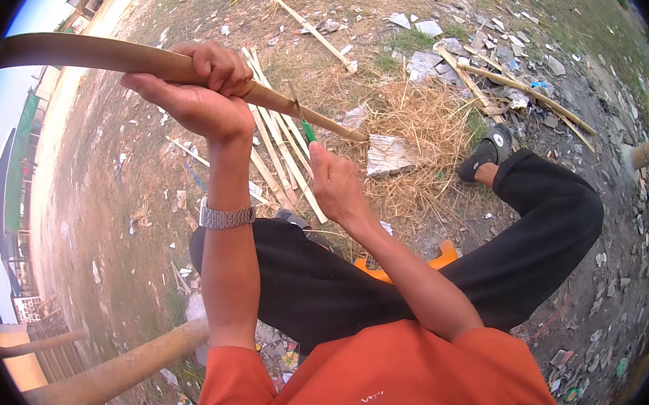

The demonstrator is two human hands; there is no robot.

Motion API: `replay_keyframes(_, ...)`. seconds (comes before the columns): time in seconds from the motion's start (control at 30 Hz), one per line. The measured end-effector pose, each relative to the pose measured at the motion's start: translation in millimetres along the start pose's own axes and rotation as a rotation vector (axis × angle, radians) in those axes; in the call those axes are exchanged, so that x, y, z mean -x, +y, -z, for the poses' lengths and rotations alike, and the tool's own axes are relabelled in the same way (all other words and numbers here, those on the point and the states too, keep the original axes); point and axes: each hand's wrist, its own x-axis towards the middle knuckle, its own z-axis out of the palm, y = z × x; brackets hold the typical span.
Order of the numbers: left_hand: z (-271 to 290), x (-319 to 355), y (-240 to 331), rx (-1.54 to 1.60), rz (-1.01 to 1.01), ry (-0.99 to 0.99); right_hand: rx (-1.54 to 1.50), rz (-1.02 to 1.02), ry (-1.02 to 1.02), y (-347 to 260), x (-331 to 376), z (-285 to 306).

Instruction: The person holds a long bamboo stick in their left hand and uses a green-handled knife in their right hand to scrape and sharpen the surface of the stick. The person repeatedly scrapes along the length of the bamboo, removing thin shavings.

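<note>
While the left hand grips a raised bamboo pole, the right hand clasps a green-handled knife.

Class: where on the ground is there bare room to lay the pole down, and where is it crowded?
Bare dirt lies left of the left hand. Ahead it is crowded: split strips, straw and rubble.

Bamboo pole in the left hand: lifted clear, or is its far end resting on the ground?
Far end down: left hand grips the bamboo pole, whose tip meets the straw pile.
</note>
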Motion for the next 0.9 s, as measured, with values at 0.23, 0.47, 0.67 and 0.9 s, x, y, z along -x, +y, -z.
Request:
replay_keyframes(0.23,4,-4,3,-0.023,0.002,0.289,0.081,-0.07,-0.012,7,-5,-9)
replay_keyframes(0.47,5,-2,2,-0.048,-0.025,0.319,0.152,-0.122,0.061,22,-4,-12)
replay_keyframes(0.67,8,-7,1,-0.035,-0.03,0.231,0.201,-0.091,0.011,36,-16,-7)
replay_keyframes(0.9,2,-5,-2,-0.038,-0.008,0.147,0.197,-0.098,-0.004,50,-10,11)
